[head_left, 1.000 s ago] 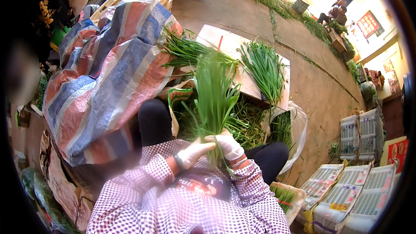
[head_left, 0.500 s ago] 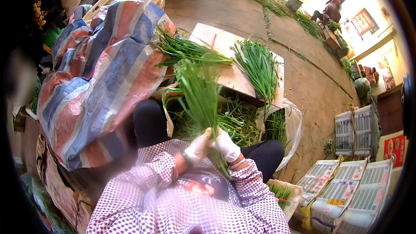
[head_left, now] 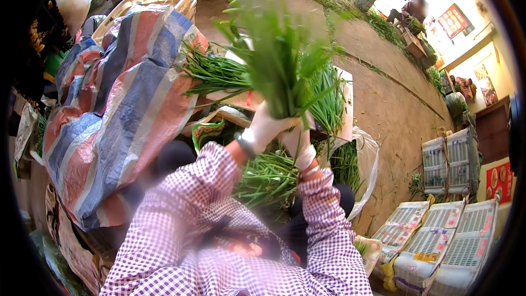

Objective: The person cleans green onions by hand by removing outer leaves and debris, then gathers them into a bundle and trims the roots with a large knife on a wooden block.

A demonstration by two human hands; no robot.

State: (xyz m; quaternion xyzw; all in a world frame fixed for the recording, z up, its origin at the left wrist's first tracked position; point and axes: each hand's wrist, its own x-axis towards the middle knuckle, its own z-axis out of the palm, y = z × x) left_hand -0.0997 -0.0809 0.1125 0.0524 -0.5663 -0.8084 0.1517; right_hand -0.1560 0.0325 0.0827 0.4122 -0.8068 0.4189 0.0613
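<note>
My left hand (head_left: 267, 129), in a white glove, is closed around the lower part of a bunch of garlic chives (head_left: 279, 77). My gloved right hand (head_left: 297, 143) grips the stems just below it. The bunch stands upright, its leaf tips blurred by motion and spread over the board (head_left: 347, 111) beyond. On that board lie a second bunch of chives (head_left: 325, 101) at the right and another bunch (head_left: 216, 74) at the left; the raised leaves partly cover both. Loose chives (head_left: 267, 178) fill the space between my knees, below my hands.
A striped woven tarp (head_left: 118, 104) covers things at my left, beside a cream basket (head_left: 145, 3). A clear plastic bag (head_left: 368, 170) stands right of my knee. Wrapped crates (head_left: 424, 246) lie at the lower right. Another person (head_left: 412, 10) sits far off at the back right.
Both hands have moved up and away from my lap, lifting the bunch of chives over the board. Its leaves now hide much of the board and fan out wider.
</note>
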